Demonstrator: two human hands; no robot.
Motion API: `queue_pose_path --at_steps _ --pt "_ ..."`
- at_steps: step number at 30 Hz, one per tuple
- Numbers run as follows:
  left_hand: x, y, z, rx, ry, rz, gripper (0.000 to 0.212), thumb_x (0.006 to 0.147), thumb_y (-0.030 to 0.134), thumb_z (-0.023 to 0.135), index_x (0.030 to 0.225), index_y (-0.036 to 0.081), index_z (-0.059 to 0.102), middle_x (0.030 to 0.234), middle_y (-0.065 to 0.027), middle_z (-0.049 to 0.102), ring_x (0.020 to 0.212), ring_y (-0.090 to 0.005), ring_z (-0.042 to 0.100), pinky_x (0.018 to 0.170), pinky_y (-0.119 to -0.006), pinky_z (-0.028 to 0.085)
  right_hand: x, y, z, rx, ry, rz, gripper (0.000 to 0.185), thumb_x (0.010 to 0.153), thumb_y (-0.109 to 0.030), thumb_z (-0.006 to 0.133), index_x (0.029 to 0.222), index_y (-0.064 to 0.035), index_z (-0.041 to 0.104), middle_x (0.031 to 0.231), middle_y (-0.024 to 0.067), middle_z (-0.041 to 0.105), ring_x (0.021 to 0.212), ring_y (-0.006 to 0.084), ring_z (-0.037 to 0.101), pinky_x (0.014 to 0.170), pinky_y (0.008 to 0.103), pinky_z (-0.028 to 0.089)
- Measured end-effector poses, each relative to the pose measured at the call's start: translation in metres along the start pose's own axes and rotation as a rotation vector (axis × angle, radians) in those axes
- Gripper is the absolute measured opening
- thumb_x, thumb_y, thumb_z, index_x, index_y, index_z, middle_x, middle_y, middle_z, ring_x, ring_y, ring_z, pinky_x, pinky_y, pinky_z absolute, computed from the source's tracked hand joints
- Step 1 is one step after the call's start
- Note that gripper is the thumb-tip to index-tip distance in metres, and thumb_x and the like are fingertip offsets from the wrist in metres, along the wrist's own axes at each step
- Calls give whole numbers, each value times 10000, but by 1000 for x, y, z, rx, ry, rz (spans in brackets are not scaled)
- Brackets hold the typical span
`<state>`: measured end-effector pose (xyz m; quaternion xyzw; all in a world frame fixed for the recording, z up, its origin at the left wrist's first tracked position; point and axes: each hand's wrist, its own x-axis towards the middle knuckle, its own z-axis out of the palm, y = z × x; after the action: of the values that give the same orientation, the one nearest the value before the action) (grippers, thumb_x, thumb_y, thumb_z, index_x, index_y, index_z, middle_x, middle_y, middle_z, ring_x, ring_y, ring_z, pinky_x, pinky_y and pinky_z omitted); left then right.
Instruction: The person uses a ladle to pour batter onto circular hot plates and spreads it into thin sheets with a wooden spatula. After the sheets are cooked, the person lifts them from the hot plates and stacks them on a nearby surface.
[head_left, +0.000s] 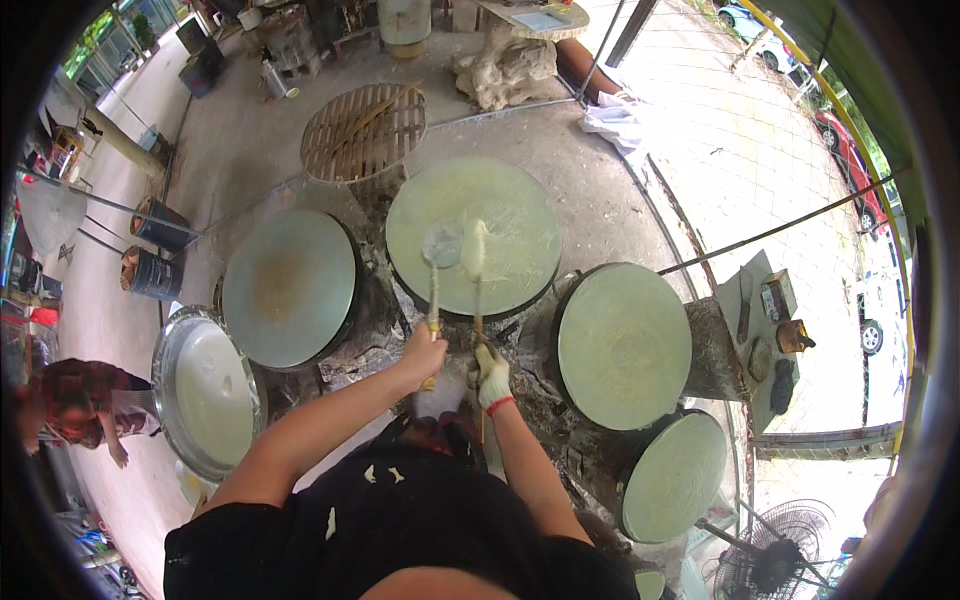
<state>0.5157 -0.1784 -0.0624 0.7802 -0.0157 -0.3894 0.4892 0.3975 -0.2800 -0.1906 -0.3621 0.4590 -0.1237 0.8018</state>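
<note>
My bare left hand (424, 355) is closed around the handle of a round-headed ladle (442, 244), whose head lies over the middle round griddle (517, 210). A white glove with a red cuff covers my right hand (491, 375), which grips a long thin stick with a pale, batter-coated head (475, 247). That head rests on the same griddle, just right of the ladle. Pale green batter coats the griddle, with uneven patches at the right. A wide metal basin (214, 397) of white batter stands at the left.
A griddle with a brown centre (300, 289) stands at left; coated griddles (626, 345) (675, 476) stand at right. Beyond are a round slatted wooden rack (360, 135) and a stone-based table (510, 67). A person (82, 405) is at far left, a fan (776, 562) at lower right.
</note>
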Motion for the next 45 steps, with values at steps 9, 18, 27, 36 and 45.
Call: queue_pose_path --at_steps 9,18,27,36,45 --pt "-74 38 -102 -656 -496 -24 108 888 59 516 982 32 468 636 17 401 398 -56 340 344 -219 305 -1 -85 -9 75 135 -257 306 929 -209 570 1213 -98 591 647 -12 530 420 60 394 360 220 276" --pt "-99 34 -104 -882 -481 -217 186 931 97 489 754 91 432 570 41 368 417 -32 346 351 -197 291 13 -53 -26 -323 -400 154 354 893 -229 614 1196 -50 571 740 20 573 500 108 478 419 248 341" --pt "-172 22 -169 -862 -16 42 116 939 138 500 856 68 459 620 17 395 407 -34 346 329 -184 293 18 -86 -14 -57 -24 -133 390 945 -202 513 1326 -119 497 740 -22 541 482 60 434 400 212 330" --pt "-57 -41 -237 -440 132 291 137 930 155 493 1016 60 444 606 -5 418 370 -74 355 330 -235 298 -17 9 133 -161 -223 -17 423 965 -159 483 1380 -225 438 682 -18 487 454 81 388 382 237 323" --pt "95 -166 -325 532 422 406 377 825 177 539 1142 1 436 967 -261 601 854 -430 606 716 -502 485 -58 109 246 -1136 1 -414 437 916 -144 537 1345 -83 485 1171 134 627 1040 231 604 927 298 436"
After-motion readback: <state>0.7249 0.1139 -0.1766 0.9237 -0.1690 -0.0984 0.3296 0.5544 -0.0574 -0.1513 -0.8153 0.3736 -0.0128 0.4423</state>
